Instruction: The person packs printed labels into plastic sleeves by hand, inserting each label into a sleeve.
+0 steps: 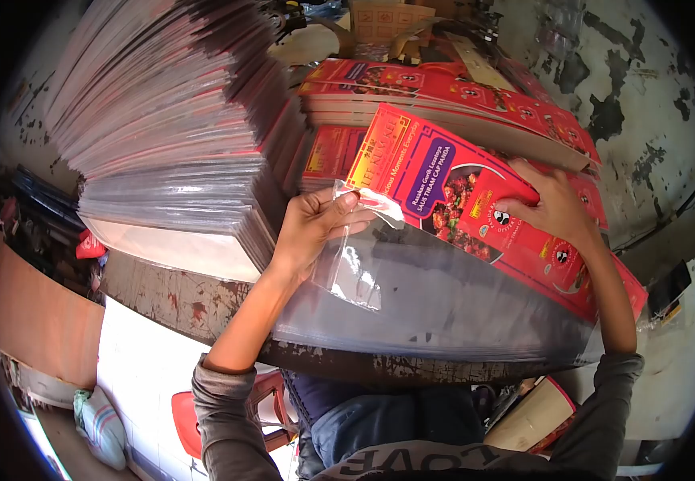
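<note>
My left hand point(311, 228) pinches the open end of a clear plastic sleeve point(353, 276) between thumb and fingers. A corner of a long red printed card point(435, 180) lies at that opening, close to my left thumb. My right hand point(554, 205) grips the card along its upper edge, thumb on the printed face and fingers behind it. The card is tilted, its left end higher than its right, with a food picture and lettering on it. Beneath both hands spreads a pile of clear plastic sleeves point(435, 317) at the table's front edge.
A tall stack of filled plastic sleeves point(179, 172) rises on the left. Stacks of red printed cards point(451, 90) stand behind my hands. The worn table point(179, 305) shows at the left front. Below are a red stool point(187, 421) and a white sack point(103, 429).
</note>
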Demonstrator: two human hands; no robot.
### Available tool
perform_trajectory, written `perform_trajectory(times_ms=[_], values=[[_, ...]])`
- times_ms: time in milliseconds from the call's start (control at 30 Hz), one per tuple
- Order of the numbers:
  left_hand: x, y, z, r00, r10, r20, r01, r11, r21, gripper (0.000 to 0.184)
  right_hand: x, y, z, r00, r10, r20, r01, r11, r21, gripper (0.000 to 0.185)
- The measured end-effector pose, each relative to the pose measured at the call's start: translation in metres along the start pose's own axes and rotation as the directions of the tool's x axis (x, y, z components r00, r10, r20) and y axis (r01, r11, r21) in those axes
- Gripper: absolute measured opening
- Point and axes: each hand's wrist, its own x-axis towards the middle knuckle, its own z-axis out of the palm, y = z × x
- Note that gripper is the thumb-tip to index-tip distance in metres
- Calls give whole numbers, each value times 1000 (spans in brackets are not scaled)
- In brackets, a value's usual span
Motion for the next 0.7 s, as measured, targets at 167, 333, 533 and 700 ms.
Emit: perform_trajectory(times_ms=[167, 333, 533, 700], values=[[4, -5, -7, 1000, -5, 19, 5, 1000, 1, 30, 3, -1, 7, 978, -202, -56, 189, 966, -175, 56], [1, 3, -6, 996, 64, -69, -59, 995, 81, 38, 26, -2, 32, 955, -278, 106, 283, 958, -36, 48], [-16, 11, 14, 775, 444, 450, -509, 17, 860, 75, 30, -15, 51, 921, -358, 155, 379, 916, -135, 52], [-23, 0, 14, 792, -46, 609, -610, 9, 793, 82, -24, -3, 35, 882, -472, 12, 471, 877, -95, 62]])
